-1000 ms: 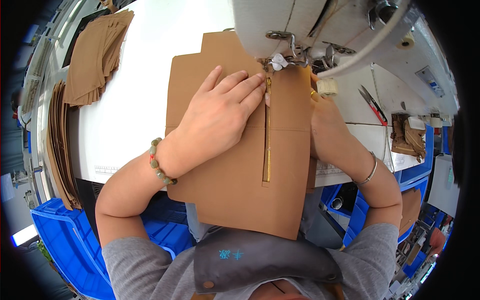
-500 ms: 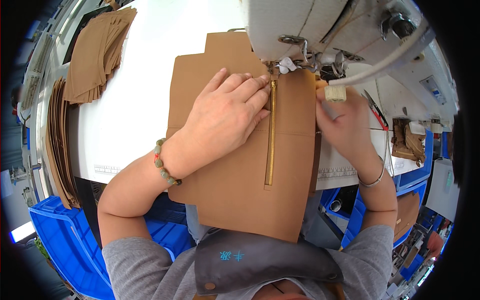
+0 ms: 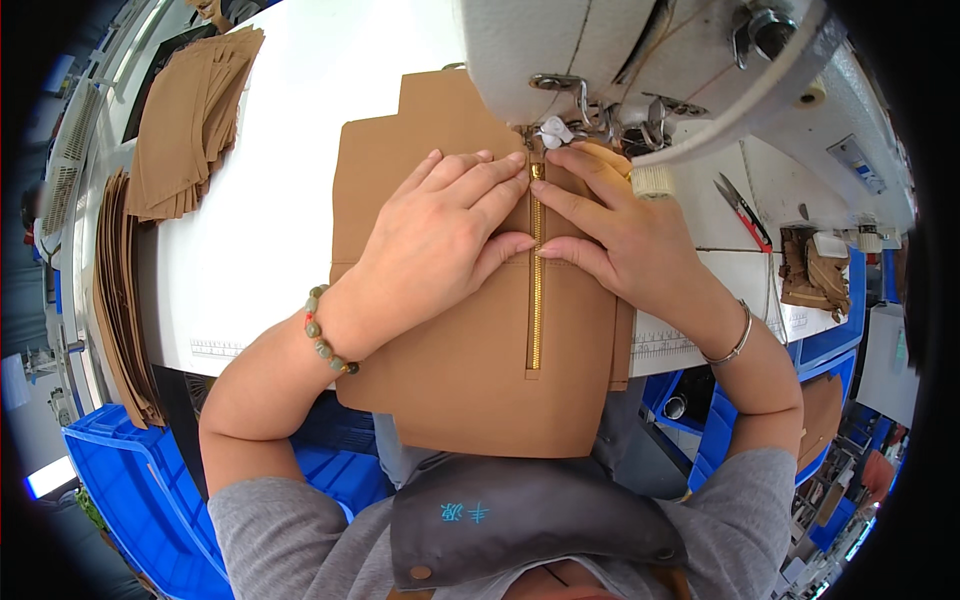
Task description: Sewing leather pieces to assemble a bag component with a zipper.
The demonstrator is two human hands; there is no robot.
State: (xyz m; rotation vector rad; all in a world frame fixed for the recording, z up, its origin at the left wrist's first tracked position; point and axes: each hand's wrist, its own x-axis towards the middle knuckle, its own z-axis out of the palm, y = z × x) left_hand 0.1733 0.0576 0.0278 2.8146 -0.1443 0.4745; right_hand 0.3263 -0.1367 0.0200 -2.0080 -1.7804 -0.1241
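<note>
A brown leather-like panel (image 3: 460, 390) with notched corners lies under the sewing machine head (image 3: 570, 60). A gold-toothed zipper (image 3: 538, 320) runs lengthwise in a slot in it, its top end close to the presser foot. My left hand (image 3: 435, 225) rests flat on the panel left of the zipper, fingers stretched toward the foot. On the zipper's other side, my right hand (image 3: 640, 235) lies with fingers apart, index finger and thumb reaching the zipper's edge. The two thumbs nearly meet across it. The needle is not distinguishable behind the metal parts.
Red-handled snips (image 3: 745, 215) lie on the white table (image 3: 290, 200) right of the machine, near brown scraps (image 3: 815, 270). Stacked brown pieces (image 3: 190, 130) sit at the far left; more (image 3: 125, 300) hang over the left edge. Blue bins (image 3: 140, 490) stand below.
My right hand has come left from beside the machine onto the panel, next to the zipper. My left hand stays flat on the panel, and the view has shifted slightly.
</note>
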